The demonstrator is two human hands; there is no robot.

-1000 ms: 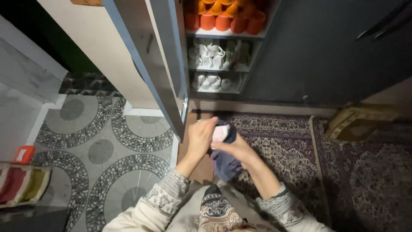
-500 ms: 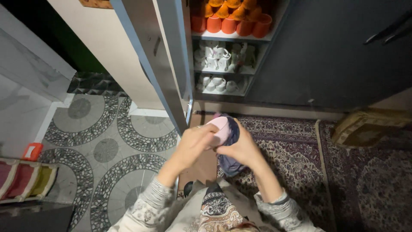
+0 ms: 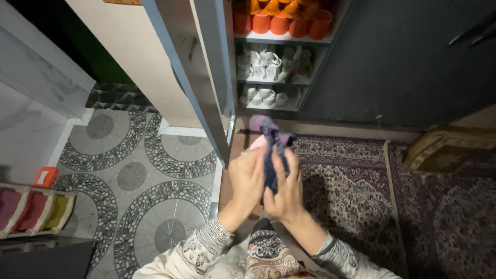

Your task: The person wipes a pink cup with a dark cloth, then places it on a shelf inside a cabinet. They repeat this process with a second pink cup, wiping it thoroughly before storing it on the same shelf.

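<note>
Both hands are raised in front of an open cabinet. My left hand (image 3: 247, 178) and my right hand (image 3: 285, 190) press together around a dark blue cloth (image 3: 270, 152) whose purple end sticks up above the fingers. A pink object (image 3: 258, 142) shows just behind the left fingers; its shape is mostly hidden. The cloth hangs down between the two palms.
The open cabinet door (image 3: 199, 67) stands edge-on just left of the hands. Shelves hold orange cups (image 3: 281, 18) above and white cups (image 3: 261, 64) below. A patterned rug (image 3: 361, 196) lies to the right, mosaic floor (image 3: 139, 175) to the left, a cushion (image 3: 444, 150) at far right.
The hands have lifted and closed together around the cloth. The cloth's end now sticks up, and the pink object is largely covered.
</note>
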